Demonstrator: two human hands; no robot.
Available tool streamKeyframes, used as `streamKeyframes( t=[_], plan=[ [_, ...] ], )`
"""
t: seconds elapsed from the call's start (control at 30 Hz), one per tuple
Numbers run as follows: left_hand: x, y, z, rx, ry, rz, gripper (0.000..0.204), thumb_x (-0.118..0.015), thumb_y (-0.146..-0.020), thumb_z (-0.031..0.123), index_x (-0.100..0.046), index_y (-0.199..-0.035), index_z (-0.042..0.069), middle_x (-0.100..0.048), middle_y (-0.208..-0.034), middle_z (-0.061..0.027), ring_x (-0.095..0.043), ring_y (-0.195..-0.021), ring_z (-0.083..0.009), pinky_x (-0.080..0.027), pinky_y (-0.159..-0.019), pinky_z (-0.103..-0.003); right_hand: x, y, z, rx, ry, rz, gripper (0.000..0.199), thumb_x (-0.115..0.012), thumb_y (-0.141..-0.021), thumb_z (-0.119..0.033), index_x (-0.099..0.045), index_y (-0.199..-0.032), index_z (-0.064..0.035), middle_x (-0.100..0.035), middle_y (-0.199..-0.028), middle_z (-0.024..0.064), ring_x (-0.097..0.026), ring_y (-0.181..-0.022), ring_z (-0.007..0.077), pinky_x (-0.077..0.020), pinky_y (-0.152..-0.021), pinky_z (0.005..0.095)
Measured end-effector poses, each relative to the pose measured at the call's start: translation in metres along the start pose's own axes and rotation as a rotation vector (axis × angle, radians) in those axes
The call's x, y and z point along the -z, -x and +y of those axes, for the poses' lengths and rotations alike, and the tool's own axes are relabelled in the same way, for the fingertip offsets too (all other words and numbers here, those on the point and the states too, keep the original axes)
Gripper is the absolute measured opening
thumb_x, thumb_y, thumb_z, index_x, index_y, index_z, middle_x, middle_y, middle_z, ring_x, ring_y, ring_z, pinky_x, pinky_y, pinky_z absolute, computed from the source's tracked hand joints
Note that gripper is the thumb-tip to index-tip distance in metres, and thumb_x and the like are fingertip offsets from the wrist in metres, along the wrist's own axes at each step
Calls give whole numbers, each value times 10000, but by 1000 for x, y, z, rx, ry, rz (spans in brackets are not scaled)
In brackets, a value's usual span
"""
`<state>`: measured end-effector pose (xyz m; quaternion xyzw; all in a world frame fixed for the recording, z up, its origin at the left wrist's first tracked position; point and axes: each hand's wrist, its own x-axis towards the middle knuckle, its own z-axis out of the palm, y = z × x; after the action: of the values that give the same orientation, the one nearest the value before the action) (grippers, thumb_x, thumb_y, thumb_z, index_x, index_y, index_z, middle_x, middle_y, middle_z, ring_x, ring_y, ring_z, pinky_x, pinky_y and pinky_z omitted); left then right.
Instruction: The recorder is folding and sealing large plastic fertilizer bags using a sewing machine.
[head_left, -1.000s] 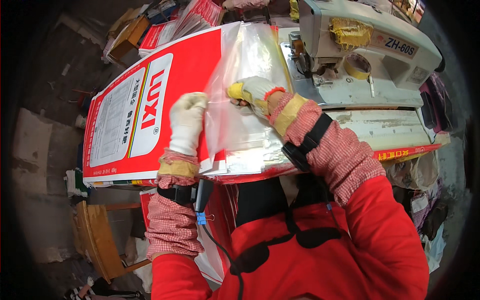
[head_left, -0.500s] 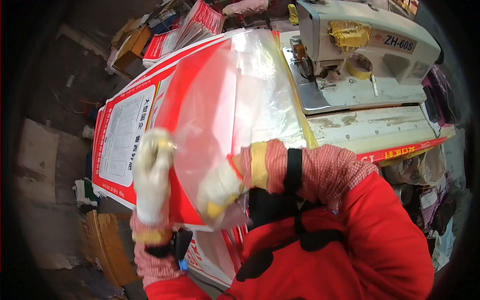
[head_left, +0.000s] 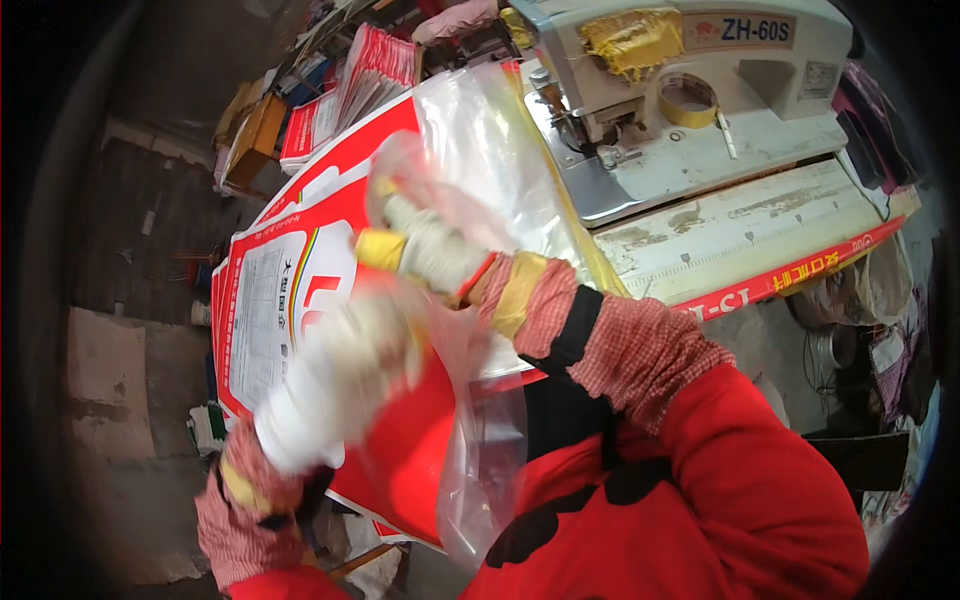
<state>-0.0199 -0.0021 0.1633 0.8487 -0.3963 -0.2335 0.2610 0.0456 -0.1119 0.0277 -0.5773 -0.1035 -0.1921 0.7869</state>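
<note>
We see a red-and-white printed sack (head_left: 400,455) on top of other sacks, left of the sewing machine, its near edge reaching toward the lap. A loose sheet of clear plastic film (head_left: 480,440) drapes along its right side. Our left hand (head_left: 340,365), gloved and blurred, is over the printed face and hides its middle; we cannot make out how far its fingers are spread or whether it grips anything. Our right hand (head_left: 425,240), also gloved, reaches in among the film with fingers partly bent; the film blurs over their tips, so their hold is unclear.

More clear sheets (head_left: 485,140) lie beyond, and just beside them the sewing machine (head_left: 790,110) takes up the right of the desk (head_left: 740,235). A tape roll (head_left: 687,120) and a thin white stick (head_left: 726,136) rest at the machine. Farther back at left we have folded sacks (head_left: 375,75) near a wooden box (head_left: 257,140).
</note>
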Motion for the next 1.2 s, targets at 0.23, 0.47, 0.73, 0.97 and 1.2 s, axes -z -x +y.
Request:
streamKeyframes(
  t=[0.23,0.47,0.73,0.97,1.2],
  plan=[
    [10,-127,-16,-274,-1340,14,198,-623,-638,111,-546,-816,73,-560,-888,-98,-566,-833,-281,-456,-710,-374,16,12,-12,-22,689,-663,441,-572,-759,-339,-512,-1126,-102,-562,-1022,179,-552,-945,278,-434,-800,339],
    [16,-159,-46,4,-1607,343,75,-478,-790,128,-530,-834,97,-579,-715,-73,-618,-639,-236,-492,-494,-358,29,25,-14,-222,377,-633,741,-491,-743,-564,-341,-1314,-116,-416,-1267,203,-409,-1173,320,-323,-966,364],
    [36,-204,-86,220,-1389,375,164,-459,-784,139,-585,-865,74,-630,-772,-119,-632,-699,-283,-507,-605,-400,5,27,20,-156,415,-581,442,-333,-860,-468,-518,-1127,-168,-635,-852,129,-604,-789,310,-453,-714,418],
    [141,-234,80,175,-1670,410,211,-510,-741,169,-600,-885,45,-618,-894,-166,-594,-861,-324,-478,-716,-417,-63,153,12,249,535,-917,391,-352,-868,-403,-517,-1149,-187,-562,-1104,113,-545,-991,235,-390,-863,383],
    [142,-210,77,57,-1665,358,379,-342,-880,307,-582,-971,28,-589,-1021,-151,-543,-970,-333,-422,-818,-395,143,136,-13,-333,114,-575,335,-473,-831,-344,-570,-960,-50,-605,-787,110,-556,-682,201,-443,-621,322]
  ],
)
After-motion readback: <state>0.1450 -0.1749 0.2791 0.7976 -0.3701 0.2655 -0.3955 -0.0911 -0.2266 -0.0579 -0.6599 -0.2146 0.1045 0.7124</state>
